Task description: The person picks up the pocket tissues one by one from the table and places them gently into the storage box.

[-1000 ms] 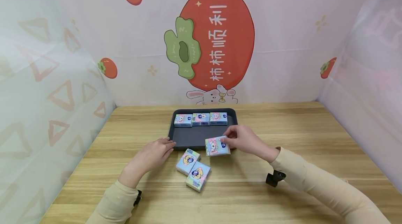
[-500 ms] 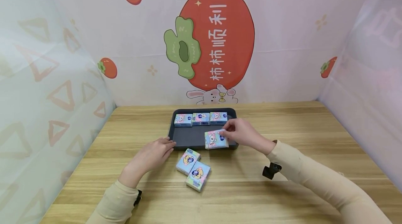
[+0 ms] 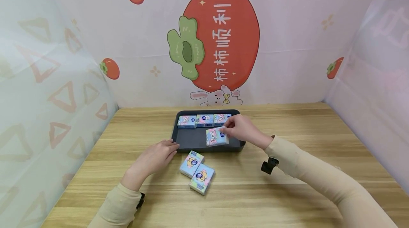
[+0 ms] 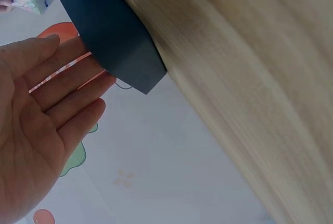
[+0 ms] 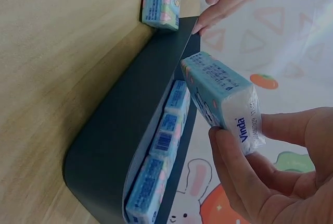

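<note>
My right hand (image 3: 243, 128) pinches a blue and pink tissue pack (image 3: 214, 137) by its right end, holding it over the front right part of the dark tray (image 3: 191, 147). In the right wrist view the held tissue pack (image 5: 221, 88) shows "Vinda" on its end and is tilted. My left hand (image 3: 156, 157) rests with straight fingers at the tray's front left corner; the left wrist view shows those fingertips (image 4: 106, 78) against the tray wall (image 4: 122, 52). Three tissue packs stand side by side along the tray's back: left (image 3: 186, 121), middle (image 3: 205, 120) and right (image 3: 221, 119).
Two more tissue packs, one farther (image 3: 191, 163) and one nearer (image 3: 202, 179), lie touching on the wooden table (image 3: 243, 203) before the tray. A printed cloth backdrop (image 3: 143, 43) rises behind the table.
My right hand has carried the tissue pack away from me and slightly left, from the tray's front edge to over its inside. The left hand has stayed put.
</note>
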The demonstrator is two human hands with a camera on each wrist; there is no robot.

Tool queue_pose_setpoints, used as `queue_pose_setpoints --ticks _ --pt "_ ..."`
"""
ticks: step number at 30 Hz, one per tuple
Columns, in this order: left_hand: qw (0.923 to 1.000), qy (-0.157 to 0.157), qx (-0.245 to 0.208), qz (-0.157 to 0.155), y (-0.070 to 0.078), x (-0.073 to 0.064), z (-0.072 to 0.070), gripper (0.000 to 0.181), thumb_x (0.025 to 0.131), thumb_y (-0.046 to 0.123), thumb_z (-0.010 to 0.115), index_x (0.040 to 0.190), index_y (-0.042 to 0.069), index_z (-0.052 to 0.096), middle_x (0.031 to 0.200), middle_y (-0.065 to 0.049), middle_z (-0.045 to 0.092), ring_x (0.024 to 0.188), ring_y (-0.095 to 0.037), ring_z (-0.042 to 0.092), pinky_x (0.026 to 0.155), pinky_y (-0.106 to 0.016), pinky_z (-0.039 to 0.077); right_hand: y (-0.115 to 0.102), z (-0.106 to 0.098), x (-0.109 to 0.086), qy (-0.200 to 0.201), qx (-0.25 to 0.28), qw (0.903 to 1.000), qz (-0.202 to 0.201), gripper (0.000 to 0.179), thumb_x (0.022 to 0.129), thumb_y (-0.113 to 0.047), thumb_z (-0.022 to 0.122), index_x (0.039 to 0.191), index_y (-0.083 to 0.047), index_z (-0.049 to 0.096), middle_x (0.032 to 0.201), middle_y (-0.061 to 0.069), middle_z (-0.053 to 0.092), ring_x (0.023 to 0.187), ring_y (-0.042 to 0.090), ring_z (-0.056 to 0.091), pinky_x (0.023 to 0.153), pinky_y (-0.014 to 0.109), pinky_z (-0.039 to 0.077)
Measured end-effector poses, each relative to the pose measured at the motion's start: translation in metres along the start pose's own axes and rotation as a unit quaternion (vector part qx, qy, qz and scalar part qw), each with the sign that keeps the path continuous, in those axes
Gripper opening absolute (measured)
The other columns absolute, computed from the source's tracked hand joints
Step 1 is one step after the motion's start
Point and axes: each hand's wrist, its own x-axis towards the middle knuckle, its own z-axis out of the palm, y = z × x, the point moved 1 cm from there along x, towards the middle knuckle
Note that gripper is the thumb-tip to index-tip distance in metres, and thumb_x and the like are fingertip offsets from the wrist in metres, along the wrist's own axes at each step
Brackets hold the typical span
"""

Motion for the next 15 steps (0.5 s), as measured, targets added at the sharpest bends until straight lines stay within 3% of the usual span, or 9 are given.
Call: queue_pose_setpoints --ticks 15 --pt "1.0 0.001 0.003 0.001 0.0 0.0 0.0 0.027 0.094 0.017 0.058 0.116 0.005 0.068 0.12 -0.016 0.065 0.113 -0.03 0.061 0.092 -0.045 0.053 -0.001 0.004 0.02 -0.006 -0.011 0.9999 -0.001 0.019 0.085 -0.029 0.071 0.083 -0.01 0.073 0.07 0.0 0.066 0.069 0.026 0.066 0.057 0.024 0.05"
